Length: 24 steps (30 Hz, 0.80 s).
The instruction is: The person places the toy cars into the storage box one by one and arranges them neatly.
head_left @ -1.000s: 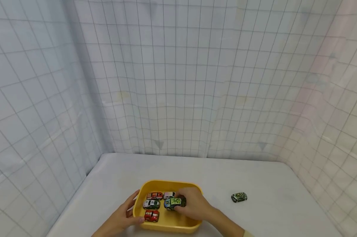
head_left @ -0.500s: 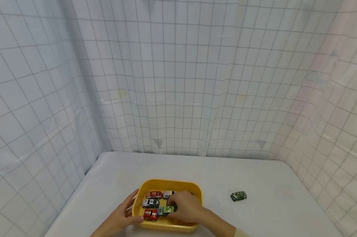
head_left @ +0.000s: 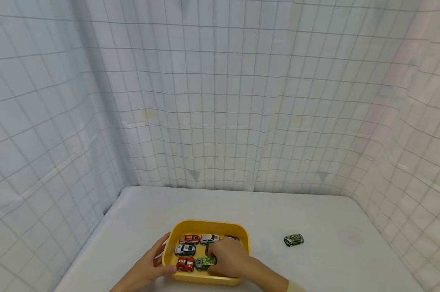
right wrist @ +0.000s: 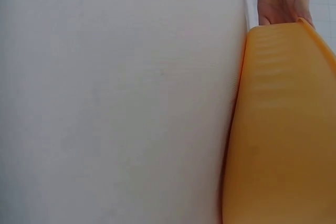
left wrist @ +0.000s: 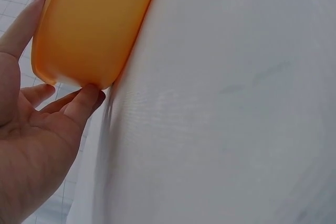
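My left hand (head_left: 151,261) grips the left end of a yellow plastic tray (head_left: 204,280), thumb over the near rim and fingers on the outer wall. The left wrist view shows those fingers against the tray's orange-looking side. Inside the tray my right hand (head_left: 231,256) has its curled fingers on a green and blue toy car (head_left: 204,263) and covers its right end. This car sits close to a red toy car (head_left: 185,264). Above them are a white and green toy car (head_left: 185,250), an orange toy car (head_left: 189,239) and a white patterned one (head_left: 209,238).
A dark toy car (head_left: 232,237) shows partly behind the right hand, and another dark one peeks out under the fingers. On the white table (head_left: 333,259), right of the tray, lies a green camouflage toy car (head_left: 294,239). Gridded white curtains surround the table.
My right hand has lowered the green and blue toy car to the tray's near side, right of the red one. The left hand stays on the tray.
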Tool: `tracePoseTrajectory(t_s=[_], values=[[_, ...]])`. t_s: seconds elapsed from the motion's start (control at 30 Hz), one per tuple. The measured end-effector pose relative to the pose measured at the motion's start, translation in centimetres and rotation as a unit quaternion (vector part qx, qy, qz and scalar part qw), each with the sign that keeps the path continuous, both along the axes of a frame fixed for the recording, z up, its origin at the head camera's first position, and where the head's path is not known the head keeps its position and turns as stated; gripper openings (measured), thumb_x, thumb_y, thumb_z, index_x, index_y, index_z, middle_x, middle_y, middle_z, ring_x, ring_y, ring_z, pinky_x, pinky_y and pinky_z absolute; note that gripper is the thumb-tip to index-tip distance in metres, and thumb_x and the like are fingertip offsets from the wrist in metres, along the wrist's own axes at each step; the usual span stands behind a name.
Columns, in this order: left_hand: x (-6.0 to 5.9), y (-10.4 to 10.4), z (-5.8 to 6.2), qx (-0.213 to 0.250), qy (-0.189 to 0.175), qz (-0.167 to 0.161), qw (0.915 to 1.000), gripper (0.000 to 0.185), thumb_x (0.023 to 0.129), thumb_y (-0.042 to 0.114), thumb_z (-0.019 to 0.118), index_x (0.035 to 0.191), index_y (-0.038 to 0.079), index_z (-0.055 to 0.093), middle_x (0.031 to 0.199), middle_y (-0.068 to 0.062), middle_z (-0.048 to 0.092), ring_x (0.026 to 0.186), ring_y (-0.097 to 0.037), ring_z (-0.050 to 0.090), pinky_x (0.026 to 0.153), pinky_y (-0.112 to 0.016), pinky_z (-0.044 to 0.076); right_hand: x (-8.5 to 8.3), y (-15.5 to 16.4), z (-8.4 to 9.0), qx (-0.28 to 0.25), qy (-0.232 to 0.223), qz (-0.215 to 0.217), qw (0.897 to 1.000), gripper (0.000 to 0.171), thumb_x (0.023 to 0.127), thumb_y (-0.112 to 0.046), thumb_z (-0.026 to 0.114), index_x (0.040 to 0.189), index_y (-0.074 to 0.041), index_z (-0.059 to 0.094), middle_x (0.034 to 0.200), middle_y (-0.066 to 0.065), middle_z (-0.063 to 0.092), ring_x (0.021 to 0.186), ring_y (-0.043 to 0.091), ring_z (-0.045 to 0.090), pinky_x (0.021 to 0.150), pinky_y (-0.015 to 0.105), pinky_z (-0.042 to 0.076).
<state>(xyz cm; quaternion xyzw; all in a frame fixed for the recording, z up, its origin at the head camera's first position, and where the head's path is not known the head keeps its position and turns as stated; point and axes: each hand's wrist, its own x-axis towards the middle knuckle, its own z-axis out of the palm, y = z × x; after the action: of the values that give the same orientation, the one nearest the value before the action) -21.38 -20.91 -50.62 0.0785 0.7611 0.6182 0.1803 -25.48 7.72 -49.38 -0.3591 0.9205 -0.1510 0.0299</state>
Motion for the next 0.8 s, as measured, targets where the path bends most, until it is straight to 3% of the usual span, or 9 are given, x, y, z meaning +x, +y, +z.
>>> tracePoseTrajectory(t_s=[0.23, 0.43, 0.67, 0.8], values=[[0.0, -0.2, 0.5, -0.021, 0.008, -0.003, 0.9998, 0.101, 0.096, 0.021, 0.076, 0.166, 0.004, 0.005, 0.157, -0.043, 0.020, 0.131, -0.047, 0.052, 0.100, -0.044, 0.054, -0.1, -0.3, 0.0, 0.009, 0.014, 0.027, 0.999, 0.031, 0.081, -0.041, 0.089, 0.105, -0.024, 0.081, 0.092, -0.020, 0.072, 0.080, -0.004, 0.062, 0.065, 0.020, 0.053], [-0.2, -0.2, 0.6, -0.029, 0.012, 0.000, 0.9995, 0.102, 0.095, 0.021, 0.079, 0.166, 0.005, 0.007, 0.156, -0.043, 0.024, 0.133, -0.050, 0.049, 0.101, -0.047, 0.053, -0.5, 0.1, 0.1, -0.007, 0.002, 0.046, 0.999, 0.033, 0.084, -0.042, 0.087, 0.111, -0.024, 0.080, 0.100, -0.022, 0.071, 0.088, -0.004, 0.063, 0.073, 0.020, 0.054], [-0.2, -0.1, 0.6, -0.044, 0.008, 0.002, 0.9990, 0.103, 0.094, 0.023, 0.080, 0.166, 0.004, 0.008, 0.157, -0.043, 0.024, 0.137, -0.056, 0.041, 0.104, -0.052, 0.050, -0.9, 1.2, 0.7, -0.063, -0.041, 0.063, 0.995, 0.031, 0.086, -0.034, 0.087, 0.112, -0.020, 0.080, 0.098, -0.021, 0.071, 0.079, -0.009, 0.059, 0.066, 0.011, 0.049], [-0.2, 0.1, 0.7, -0.045, 0.001, 0.009, 0.9990, 0.104, 0.094, 0.024, 0.080, 0.166, 0.005, 0.008, 0.158, -0.041, 0.023, 0.138, -0.056, 0.040, 0.105, -0.052, 0.050, -1.3, 1.9, 1.5, -0.073, -0.058, 0.055, 0.994, 0.031, 0.086, -0.032, 0.087, 0.113, -0.018, 0.079, 0.100, -0.019, 0.072, 0.082, -0.006, 0.060, 0.069, 0.012, 0.050]])
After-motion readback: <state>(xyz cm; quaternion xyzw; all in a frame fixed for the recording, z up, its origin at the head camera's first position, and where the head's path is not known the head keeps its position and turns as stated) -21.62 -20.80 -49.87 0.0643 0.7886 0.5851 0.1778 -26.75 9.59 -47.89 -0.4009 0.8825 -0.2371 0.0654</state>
